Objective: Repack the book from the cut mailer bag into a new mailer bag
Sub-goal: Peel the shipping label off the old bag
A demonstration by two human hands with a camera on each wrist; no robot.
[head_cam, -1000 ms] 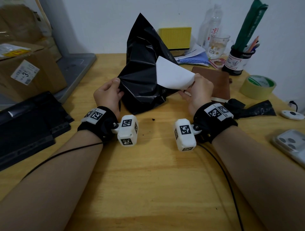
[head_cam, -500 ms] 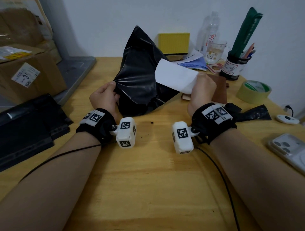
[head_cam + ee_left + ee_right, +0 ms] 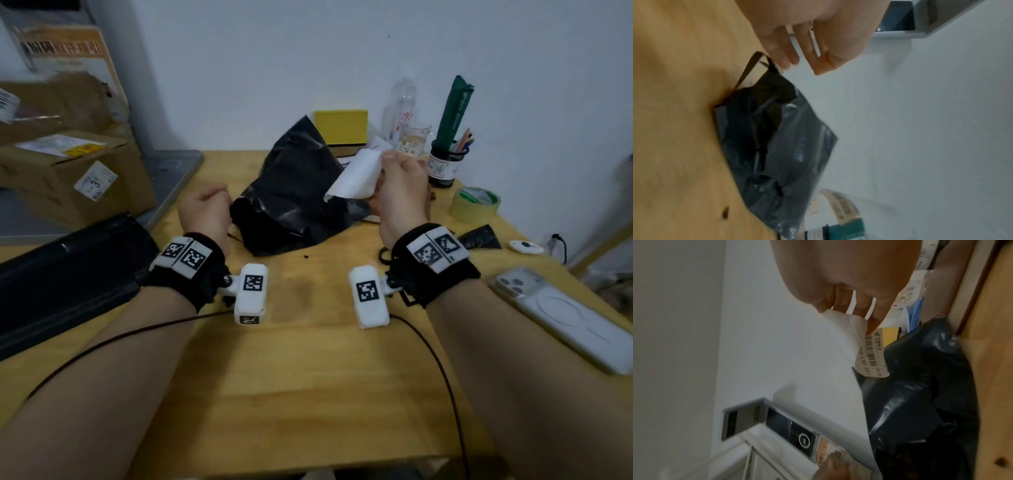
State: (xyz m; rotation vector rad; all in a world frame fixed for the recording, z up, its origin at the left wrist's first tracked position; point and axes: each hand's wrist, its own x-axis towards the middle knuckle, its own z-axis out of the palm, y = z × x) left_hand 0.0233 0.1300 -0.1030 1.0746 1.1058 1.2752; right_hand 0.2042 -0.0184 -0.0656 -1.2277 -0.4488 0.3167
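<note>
My right hand is pinching the white label above the black mailer bag; my left hand is hanging loosely curled, holding nothing, beside the bag on the counter.

Both forearms reach forward, wrists banded.
Left hand at 10 o'clock, fingers loosely curled, holding nothing; right hand at 1 o'clock, raised, fingers pinching.

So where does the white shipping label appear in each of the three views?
Head: white shipping label right of centre, pinched by the right hand.
Left wrist: not in it.
Right wrist: label upper centre, barcode side showing, below the fingertips.
Shared landmark: black mailer bag.
</note>
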